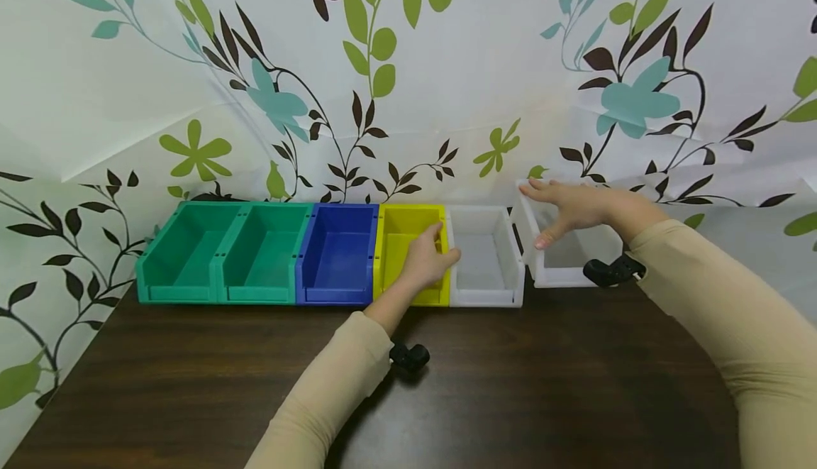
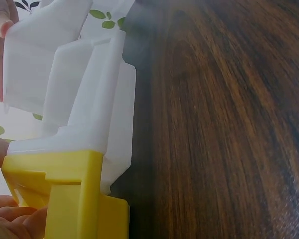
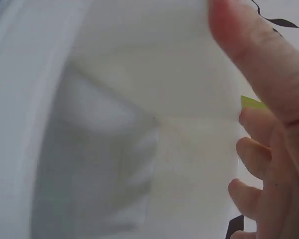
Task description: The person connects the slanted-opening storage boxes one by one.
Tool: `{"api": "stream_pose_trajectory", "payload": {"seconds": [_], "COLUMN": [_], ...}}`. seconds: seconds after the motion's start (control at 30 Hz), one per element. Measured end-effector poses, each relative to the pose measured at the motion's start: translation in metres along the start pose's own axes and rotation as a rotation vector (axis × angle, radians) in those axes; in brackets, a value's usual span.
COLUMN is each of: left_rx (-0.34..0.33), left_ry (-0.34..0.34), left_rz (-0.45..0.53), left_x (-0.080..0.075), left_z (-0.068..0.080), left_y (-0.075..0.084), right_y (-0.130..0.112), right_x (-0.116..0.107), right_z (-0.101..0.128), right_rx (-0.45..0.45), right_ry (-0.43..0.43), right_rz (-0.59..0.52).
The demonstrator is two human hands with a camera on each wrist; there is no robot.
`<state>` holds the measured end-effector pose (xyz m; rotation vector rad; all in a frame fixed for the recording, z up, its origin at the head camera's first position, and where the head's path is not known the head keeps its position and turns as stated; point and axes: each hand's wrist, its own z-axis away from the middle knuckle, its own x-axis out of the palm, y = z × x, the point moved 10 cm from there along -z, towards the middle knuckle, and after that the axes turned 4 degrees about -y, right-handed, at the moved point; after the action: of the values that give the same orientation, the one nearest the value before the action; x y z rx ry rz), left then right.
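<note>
A row of open plastic bins stands against the wall; a yellow bin (image 1: 402, 235) and a white bin (image 1: 485, 263) sit side by side. A second white bin (image 1: 564, 277) stands slightly apart at the right end. My left hand (image 1: 443, 245) grips the yellow bin's right wall, fingers inside, thumb toward the white bin. In the left wrist view the yellow bin (image 2: 64, 179) fills the lower left, with the white bin (image 2: 99, 109) behind it. My right hand (image 1: 542, 213) is spread over the second white bin (image 3: 139, 99), fingers straight, thumb (image 3: 249, 59) pointing down into it.
Left of the yellow bin stand a blue bin (image 1: 335, 256) and two green bins (image 1: 191, 249). All rest on a dark wooden table (image 1: 510, 384) backed by a leaf-patterned sheet (image 1: 447, 64). Bare wood stretches in front of the bins.
</note>
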<state>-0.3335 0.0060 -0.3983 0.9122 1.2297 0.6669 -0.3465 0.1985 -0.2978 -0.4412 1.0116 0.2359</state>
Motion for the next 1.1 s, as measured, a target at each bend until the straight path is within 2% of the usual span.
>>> {"api": "stream_pose_trajectory", "payload": {"seconds": [0.1, 0.23, 0.33, 0.57, 0.7, 0.83, 1.1], "left_rx": [-0.003, -0.007, -0.003, -0.002, -0.005, 0.003, -0.028], "left_ry": [-0.012, -0.012, -0.002, -0.004, 0.003, 0.015, 0.057], "left_rz": [0.014, 0.022, 0.039, 0.099, 0.097, 0.106, 0.164], "left_x": [0.001, -0.002, -0.005, -0.001, -0.002, -0.005, -0.008], "left_z": [0.001, 0.001, 0.001, 0.007, 0.008, 0.007, 0.008], "left_y": [-0.001, 0.000, 0.001, -0.001, -0.002, -0.002, -0.009], "right_y": [0.001, 0.002, 0.002, 0.006, 0.007, 0.002, -0.007], "right_x": [0.001, -0.002, -0.004, 0.031, 0.033, 0.028, 0.031], "right_z": [-0.003, -0.009, -0.013, -0.025, -0.025, -0.025, -0.036], "right_rx": [0.015, 0.046, 0.061, 0.076, 0.071, 0.072, 0.157], "right_ry": [-0.024, -0.033, -0.031, -0.145, -0.126, -0.094, -0.093], "right_rz": [-0.011, 0.062, 0.078, 0.042, 0.011, 0.075, 0.185]}}
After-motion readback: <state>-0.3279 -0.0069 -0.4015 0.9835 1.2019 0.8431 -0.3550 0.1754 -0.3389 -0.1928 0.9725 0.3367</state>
